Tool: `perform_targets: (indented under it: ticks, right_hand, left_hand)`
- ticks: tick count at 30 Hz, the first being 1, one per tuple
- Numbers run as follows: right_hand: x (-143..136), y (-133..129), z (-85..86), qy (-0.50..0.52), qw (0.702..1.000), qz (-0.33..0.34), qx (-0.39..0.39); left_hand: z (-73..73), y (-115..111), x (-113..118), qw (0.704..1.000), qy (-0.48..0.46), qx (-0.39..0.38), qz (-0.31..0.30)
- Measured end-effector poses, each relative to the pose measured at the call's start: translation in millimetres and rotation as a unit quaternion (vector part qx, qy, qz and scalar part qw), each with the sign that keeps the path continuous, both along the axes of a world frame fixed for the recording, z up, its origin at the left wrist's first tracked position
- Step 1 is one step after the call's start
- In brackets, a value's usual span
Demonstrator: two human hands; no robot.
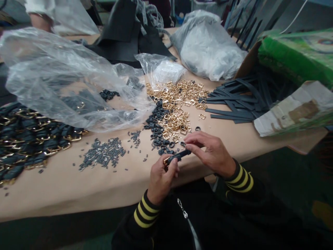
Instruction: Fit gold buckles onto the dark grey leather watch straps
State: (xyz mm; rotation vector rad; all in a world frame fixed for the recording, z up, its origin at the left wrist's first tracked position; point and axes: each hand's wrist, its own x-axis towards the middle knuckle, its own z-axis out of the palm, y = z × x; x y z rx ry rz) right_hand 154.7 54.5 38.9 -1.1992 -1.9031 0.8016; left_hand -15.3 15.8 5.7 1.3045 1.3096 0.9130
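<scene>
A short dark strap point(182, 153) with a gold buckle at its left end is held above the table's front edge. My left hand point(161, 175) pinches the buckle end between thumb and fingers. At the strap's other end, my right hand point(212, 152) has its thumb and index finger closed; a small dark ring shows by the fingertips. Just beyond my hands lie a heap of gold buckles point(179, 121) and a row of dark loops point(156, 128). Small dark pieces point(104, 152) are scattered left of my left hand.
Buckled dark straps point(31, 139) are piled at the left. Clear plastic point(78, 76) spreads behind them. Loose dark strips point(241, 97) lie at the right beside a green-wrapped box point(299, 55). A stuffed plastic bag point(208, 45) stands at the back, and a person's arm point(40, 21) shows top left.
</scene>
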Motion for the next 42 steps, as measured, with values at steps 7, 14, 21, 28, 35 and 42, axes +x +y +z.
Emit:
perform_targets:
  ticks: [7,14,21,28,35,42]
  right_hand:
    - [28.4,11.4,7.5,-0.229,0.947,0.17,-0.145]
    - [9.4,9.5,6.7,-0.128,0.908,0.282,-0.281]
    - [6.8,6.7,-5.7,-0.114,0.939,0.255,-0.199]
    - [9.9,4.5,-21.8,-0.075,0.949,0.233,-0.198]
    - [14.8,8.4,-21.5,-0.022,0.919,0.27,-0.287]
    - [1.5,7.6,-22.6,-0.079,0.95,0.249,-0.173]
  left_hand:
    - [5.2,2.4,-10.1,0.997,-0.033,-0.052,-0.044]
    - [5.2,1.9,0.7,0.993,-0.023,-0.081,-0.081]
    - [3.8,2.5,3.4,0.997,0.007,-0.047,-0.069]
    - [-1.1,0.4,9.6,0.996,0.078,0.029,-0.021]
    - [-2.7,6.1,3.3,0.993,0.043,-0.01,-0.111]
    - [-9.9,5.3,17.2,0.999,-0.024,-0.025,0.02]
